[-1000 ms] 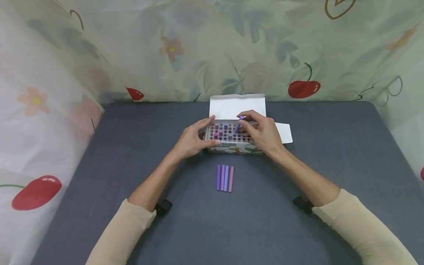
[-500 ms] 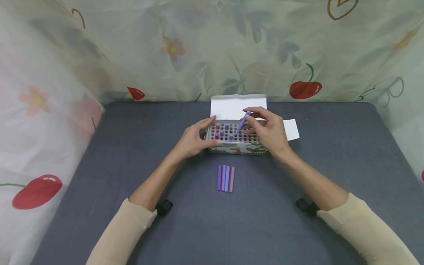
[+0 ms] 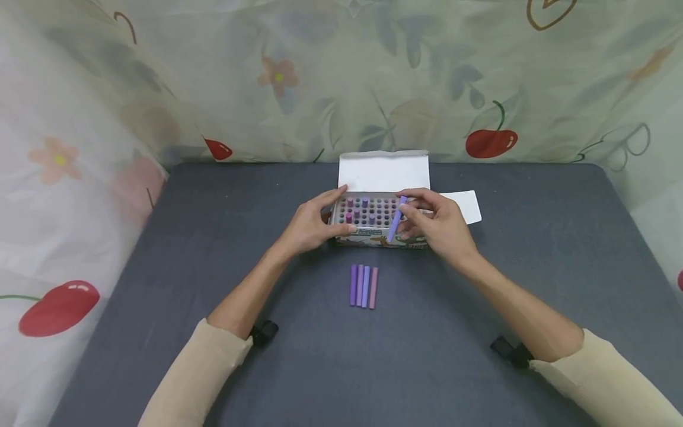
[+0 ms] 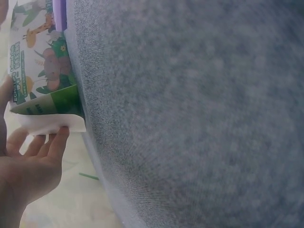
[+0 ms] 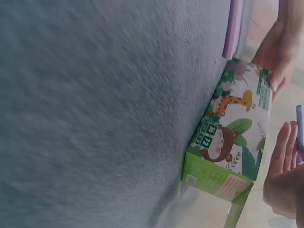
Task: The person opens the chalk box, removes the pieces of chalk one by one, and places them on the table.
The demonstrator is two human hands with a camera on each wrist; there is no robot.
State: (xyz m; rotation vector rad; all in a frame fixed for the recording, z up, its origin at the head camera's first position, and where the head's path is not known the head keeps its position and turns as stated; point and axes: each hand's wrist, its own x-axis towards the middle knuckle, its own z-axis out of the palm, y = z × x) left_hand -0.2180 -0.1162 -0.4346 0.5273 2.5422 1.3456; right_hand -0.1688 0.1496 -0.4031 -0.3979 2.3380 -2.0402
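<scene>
A printed cardboard box (image 3: pixel 365 239) stands at the back of the table, its grey tray full of holes. Several purple and pink chalk sticks (image 3: pixel 349 217) poke up from the tray's left part. My left hand (image 3: pixel 308 224) holds the box's left end, thumb on the front edge and a finger at the back corner. In the left wrist view, fingers of my left hand (image 4: pixel 35 173) touch a white flap. With thumb and fingers, my right hand (image 3: pixel 445 228) pinches a light purple chalk stick (image 3: pixel 396 220), tilted over the box's front edge.
Several purple and pink chalk sticks (image 3: pixel 366 287) lie side by side on the dark table (image 3: pixel 405 356), in front of the box. The white lid (image 3: pixel 383 171) stands open behind; a side flap (image 3: pixel 463 206) sticks out right. A patterned curtain (image 3: pixel 331 83) hangs behind.
My right hand has drawn the light purple chalk stick from the tray's holes, moving right and then toward me. The left hand stays on the box.
</scene>
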